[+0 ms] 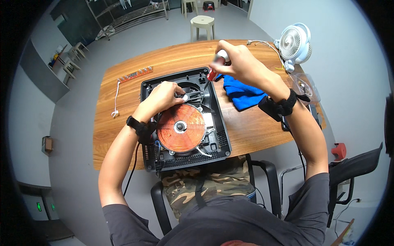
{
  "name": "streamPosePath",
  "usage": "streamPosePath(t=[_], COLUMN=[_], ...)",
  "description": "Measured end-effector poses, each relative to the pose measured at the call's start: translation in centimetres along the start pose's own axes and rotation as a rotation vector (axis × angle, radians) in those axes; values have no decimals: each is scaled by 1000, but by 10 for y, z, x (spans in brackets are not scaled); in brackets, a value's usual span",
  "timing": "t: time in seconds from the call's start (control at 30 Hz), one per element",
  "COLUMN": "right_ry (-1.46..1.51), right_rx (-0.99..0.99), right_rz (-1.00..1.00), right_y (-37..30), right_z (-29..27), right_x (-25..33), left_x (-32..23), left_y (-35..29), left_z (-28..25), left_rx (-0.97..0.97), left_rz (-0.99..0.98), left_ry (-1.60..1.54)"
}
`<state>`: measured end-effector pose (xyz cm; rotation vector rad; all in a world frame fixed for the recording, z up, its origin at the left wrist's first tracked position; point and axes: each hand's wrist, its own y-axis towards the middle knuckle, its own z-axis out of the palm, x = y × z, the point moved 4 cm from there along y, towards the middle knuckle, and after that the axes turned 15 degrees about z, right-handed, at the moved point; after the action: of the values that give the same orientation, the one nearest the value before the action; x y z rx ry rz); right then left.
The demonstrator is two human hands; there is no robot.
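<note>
Holding the screwdriver (211, 75), the right hand (236, 61) stands beyond the coil (176, 129) and a little to its right, with fingers clamped on the handle. The tool leans, and its tip points down at the corner of the black fan (197, 98), which sits just beyond the coil. If the tip really touches a screw, I cannot tell; it is too small. The left hand (165, 96) is at the far left edge of the coil; its thumb and fingers bend around the small white hub of the fan, but whether they pinch it or only press, I cannot tell.

The case (225, 137) surrounds the coil on all sides and lies on the table (111, 139) without its top cover. I judge that the work is somewhere in the middle: the coil and the fan are inside the case, while the button board (135, 75), with its white lead, lies loose, far left of the coil. The fixing of the fan seems to be the step in hand, though the direction of turning is not shown. The board and the cover appear to remain unfitted. Right of the coil, outside the case, lies a blue cloth (242, 94).
</note>
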<state>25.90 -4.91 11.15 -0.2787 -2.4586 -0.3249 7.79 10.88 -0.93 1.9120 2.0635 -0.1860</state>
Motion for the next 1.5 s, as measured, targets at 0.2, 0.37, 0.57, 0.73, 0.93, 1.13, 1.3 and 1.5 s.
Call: streamPosePath(t=[0.2, 0.37, 0.57, 0.73, 0.93, 1.13, 1.3, 1.5], right_ry=[-7, -35, -27, -92, -145, -190, -527, -600], right_rx=[-6, 9, -3, 11, 50, 146, 77, 83], right_rz=[-80, -69, -151, -125, -136, -109, -2, -129], right_y=[5, 11, 13, 17, 22, 28, 22, 32], right_z=[4, 9, 14, 16, 22, 27, 21, 25], right_x=[2, -3, 1, 4, 9, 26, 44, 49], left_x=[0, 3, 1, 1, 1, -2, 3, 0], left_y=[-1, 2, 2, 2, 2, 3, 3, 3], left_z=[0, 3, 1, 1, 3, 1, 6, 2], left_rx=[-11, 3, -5, -9, 3, 34, 0, 45], left_rz=[-25, -31, -28, -18, -42, -56, -54, -100], left_ry=[-2, -31, -33, -15, -26, 4, -25, -24])
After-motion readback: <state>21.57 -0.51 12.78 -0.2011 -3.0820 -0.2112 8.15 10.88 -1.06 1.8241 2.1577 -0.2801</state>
